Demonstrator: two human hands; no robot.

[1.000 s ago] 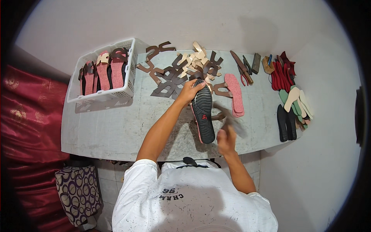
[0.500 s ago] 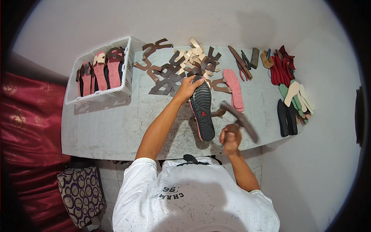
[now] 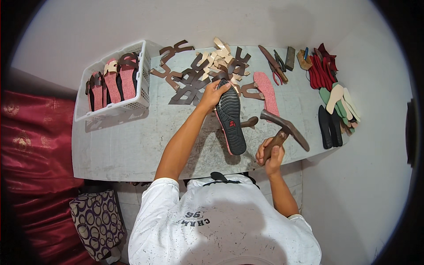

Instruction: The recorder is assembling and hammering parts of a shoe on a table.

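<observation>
My left hand grips a sandal near its strap end, with the ridged black sole turned up and a pink edge showing along its left side. Under and beside the sandal, a brown metal stand pokes out to the right; the sandal hides most of it, so I cannot tell whether they touch. My right hand is closed around the wooden handle of a hammer. The hammer's dark head is raised to the right of the sole, apart from it. A pink insole lies beyond the hammer.
A white basket of finished-looking sandals stands at the left. Brown and cream strap pieces are heaped at the back. Pincers, a grey block, red straps and black soles lie on the right of the table.
My right hand has moved the hammer right and away from the sole, and its head is sharper now. My left hand keeps its hold on the sandal, and the whole view has shifted slightly.
</observation>
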